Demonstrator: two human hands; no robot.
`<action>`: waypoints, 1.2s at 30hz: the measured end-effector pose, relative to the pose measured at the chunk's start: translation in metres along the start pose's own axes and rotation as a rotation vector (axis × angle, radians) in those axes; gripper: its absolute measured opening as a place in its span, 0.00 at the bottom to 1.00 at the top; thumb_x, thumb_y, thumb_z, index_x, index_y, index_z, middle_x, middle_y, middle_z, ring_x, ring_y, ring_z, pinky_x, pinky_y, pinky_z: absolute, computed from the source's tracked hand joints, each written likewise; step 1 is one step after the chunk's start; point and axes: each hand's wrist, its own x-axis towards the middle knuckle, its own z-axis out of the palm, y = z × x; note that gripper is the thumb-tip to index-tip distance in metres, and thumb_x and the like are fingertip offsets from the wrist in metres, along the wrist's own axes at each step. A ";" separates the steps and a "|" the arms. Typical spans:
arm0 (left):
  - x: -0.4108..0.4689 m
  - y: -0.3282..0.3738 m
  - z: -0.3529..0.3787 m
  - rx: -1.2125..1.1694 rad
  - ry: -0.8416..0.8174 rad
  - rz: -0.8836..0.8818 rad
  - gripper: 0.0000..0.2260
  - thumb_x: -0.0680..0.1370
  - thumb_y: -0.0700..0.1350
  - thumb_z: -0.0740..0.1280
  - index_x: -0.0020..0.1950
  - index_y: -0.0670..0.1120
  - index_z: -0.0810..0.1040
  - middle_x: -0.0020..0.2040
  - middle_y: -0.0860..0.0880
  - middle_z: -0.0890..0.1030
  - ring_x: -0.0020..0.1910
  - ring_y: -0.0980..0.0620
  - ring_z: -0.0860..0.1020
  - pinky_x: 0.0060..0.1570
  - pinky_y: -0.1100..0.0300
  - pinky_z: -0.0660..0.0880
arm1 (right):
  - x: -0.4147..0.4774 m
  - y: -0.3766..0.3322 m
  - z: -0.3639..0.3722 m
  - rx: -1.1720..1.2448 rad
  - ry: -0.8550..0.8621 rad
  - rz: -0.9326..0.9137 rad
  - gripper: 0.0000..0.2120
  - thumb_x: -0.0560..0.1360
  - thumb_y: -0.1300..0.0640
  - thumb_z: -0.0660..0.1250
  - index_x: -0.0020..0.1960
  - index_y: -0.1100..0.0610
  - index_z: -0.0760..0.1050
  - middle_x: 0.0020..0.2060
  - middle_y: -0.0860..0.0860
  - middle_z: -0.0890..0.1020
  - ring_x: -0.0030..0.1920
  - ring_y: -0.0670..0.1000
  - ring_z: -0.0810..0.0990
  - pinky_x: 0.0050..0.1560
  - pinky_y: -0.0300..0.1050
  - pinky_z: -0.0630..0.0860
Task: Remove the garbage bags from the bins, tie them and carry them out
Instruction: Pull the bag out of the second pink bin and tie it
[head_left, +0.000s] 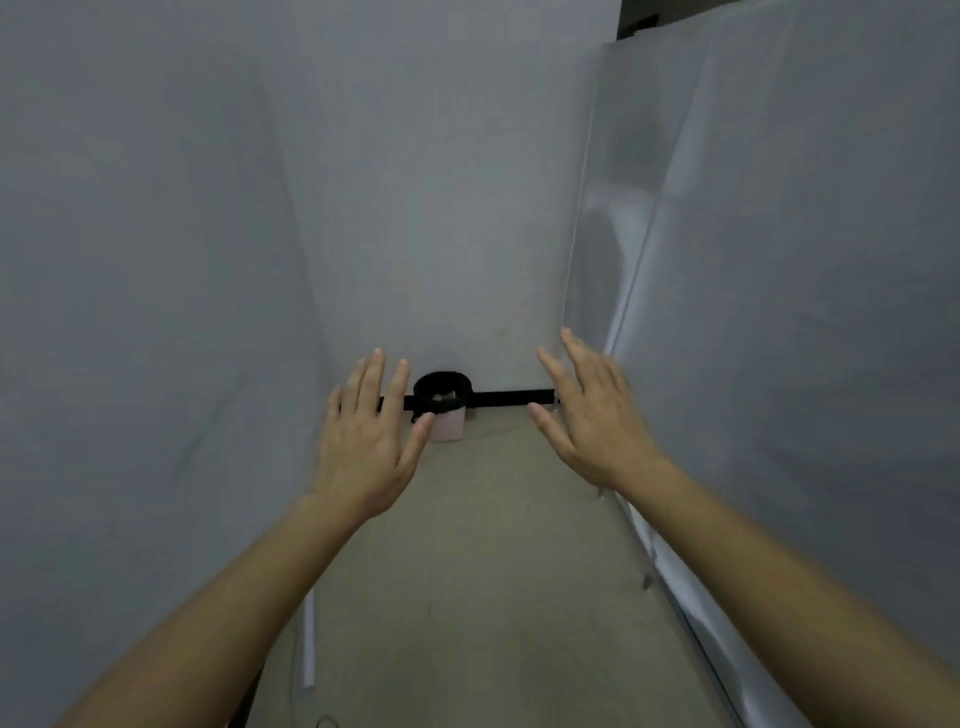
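Both arms reach forward down a narrow passage; the left hand (363, 441) and the right hand (587, 415) are spread, fingers straight and released, holding nothing. The small pale bin (448, 430) stands on the floor (467, 545) against a black strip (514, 398) at the far wall; its black garbage bag (441, 384) is folded over the rim, in view just past the left thumb.

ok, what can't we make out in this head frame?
Head view only:
- contents of the bin: too small and far away; the left hand overlaps its left side with the thumb.
- whether the right hand touches the glossy panel: blurred.
- curved thing at bottom edge: cut off by the frame.
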 end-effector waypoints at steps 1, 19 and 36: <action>0.026 -0.013 0.018 -0.002 -0.017 -0.010 0.31 0.82 0.61 0.50 0.79 0.45 0.60 0.79 0.39 0.60 0.76 0.39 0.61 0.70 0.39 0.64 | 0.029 0.009 0.019 -0.019 -0.010 -0.020 0.30 0.82 0.41 0.55 0.79 0.56 0.59 0.78 0.61 0.59 0.76 0.61 0.62 0.75 0.60 0.59; 0.444 -0.140 0.280 0.118 -0.150 -0.023 0.34 0.81 0.64 0.44 0.82 0.48 0.47 0.82 0.41 0.49 0.80 0.39 0.52 0.74 0.35 0.55 | 0.423 0.212 0.261 0.040 -0.061 0.008 0.32 0.82 0.38 0.49 0.81 0.52 0.54 0.81 0.59 0.52 0.79 0.59 0.56 0.76 0.62 0.56; 0.697 -0.336 0.479 0.180 -0.293 -0.173 0.33 0.82 0.63 0.45 0.82 0.45 0.53 0.81 0.39 0.54 0.78 0.37 0.57 0.72 0.34 0.60 | 0.757 0.295 0.513 0.014 -0.222 -0.022 0.35 0.82 0.36 0.47 0.82 0.53 0.44 0.81 0.57 0.45 0.81 0.59 0.47 0.78 0.59 0.47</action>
